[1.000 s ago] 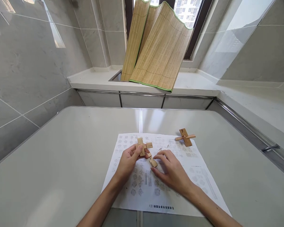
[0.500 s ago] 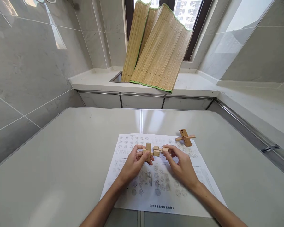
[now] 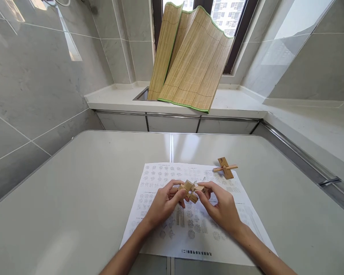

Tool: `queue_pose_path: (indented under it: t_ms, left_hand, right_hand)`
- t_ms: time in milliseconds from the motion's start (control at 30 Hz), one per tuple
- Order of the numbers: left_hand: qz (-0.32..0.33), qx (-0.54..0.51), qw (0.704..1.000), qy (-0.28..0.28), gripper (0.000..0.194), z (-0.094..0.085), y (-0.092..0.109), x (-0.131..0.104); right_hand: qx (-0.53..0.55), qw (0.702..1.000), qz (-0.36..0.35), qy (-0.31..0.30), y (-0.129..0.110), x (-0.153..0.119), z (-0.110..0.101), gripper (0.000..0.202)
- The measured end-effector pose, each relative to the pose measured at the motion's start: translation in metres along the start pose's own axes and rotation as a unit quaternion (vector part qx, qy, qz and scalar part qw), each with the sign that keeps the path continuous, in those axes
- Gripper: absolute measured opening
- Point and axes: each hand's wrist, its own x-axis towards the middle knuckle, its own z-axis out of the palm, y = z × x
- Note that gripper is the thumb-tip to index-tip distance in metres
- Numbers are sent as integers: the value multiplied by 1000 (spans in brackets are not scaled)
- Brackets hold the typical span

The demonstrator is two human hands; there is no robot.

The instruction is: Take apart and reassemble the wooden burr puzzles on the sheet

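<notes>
My left hand is closed on a small cluster of pale wooden puzzle blocks, pinched between thumb and fingers. The cluster is tilted, and part of it is hidden behind the fingers. My right hand pinches a notched wooden puzzle piece by its end. That piece meets the cluster from the right; whether it is seated in it I cannot tell. Both hands are over a printed sheet of small diagrams.
Beyond my right hand, a small wooden board with a stick across it rests at the sheet's far right corner. The white table has a seam down its middle. A bamboo mat leans by the window on the ledge.
The blocks in my left hand have turned from upright to tilted and come slightly lower and right. The gap between the two hands' pieces has narrowed.
</notes>
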Motion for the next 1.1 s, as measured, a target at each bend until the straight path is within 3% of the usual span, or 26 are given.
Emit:
queue_pose_path:
  t_ms: [167, 333, 600, 767, 933, 1100]
  left_hand:
    - [20, 32, 999, 23, 47, 2, 4, -3]
    - [22, 45, 999, 15, 39, 4, 2, -4]
    - [3, 118, 989, 90, 45, 5, 1, -3]
    - [18, 161, 981, 107, 52, 4, -1, -3]
    - [22, 182, 981, 57, 54, 1, -3, -3]
    - [18, 139, 990, 2, 48, 1, 2, -5]
  right_hand:
    - [-21, 999, -31, 26, -4, -2, 0, 11]
    - [-9, 998, -68, -5, -7, -4, 2, 8]
    - [28, 995, -66, -65, -8, -13, 9, 16]
    - [24, 994, -71, -83, -8, -14, 9, 16]
    - [34, 995, -11, -91, -7, -13, 9, 16]
    - [54, 994, 31, -87, -6, -9, 6, 18]
